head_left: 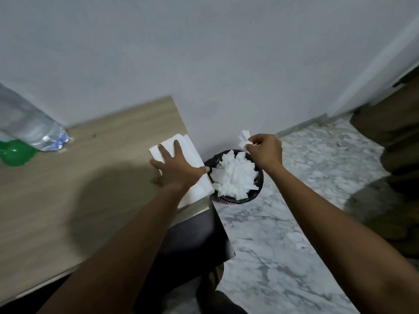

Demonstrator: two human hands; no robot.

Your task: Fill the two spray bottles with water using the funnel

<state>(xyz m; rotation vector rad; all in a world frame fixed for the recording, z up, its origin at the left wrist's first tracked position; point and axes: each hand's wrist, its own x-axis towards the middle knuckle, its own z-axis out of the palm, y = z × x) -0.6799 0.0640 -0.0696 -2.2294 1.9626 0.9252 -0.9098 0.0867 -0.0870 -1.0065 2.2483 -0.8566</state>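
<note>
A green funnel (pixel 14 152) lies at the left edge of the wooden table (pixel 79 177), next to the base of a large clear water bottle (pixel 29 128). No spray bottle is in view. My left hand (pixel 176 168) presses flat, fingers spread, on a stack of white paper tissues (pixel 195 177) at the table's right corner. My right hand (pixel 264 150) pinches a crumpled white tissue (pixel 243 138) above a small black bin (pixel 258 184) on the floor.
The bin is full of crumpled white tissues and stands against the grey wall, just off the table's corner. The floor (pixel 283 245) is marble-patterned. Dark brown furniture (pixel 394 143) stands at the right. A foot shows below the table edge.
</note>
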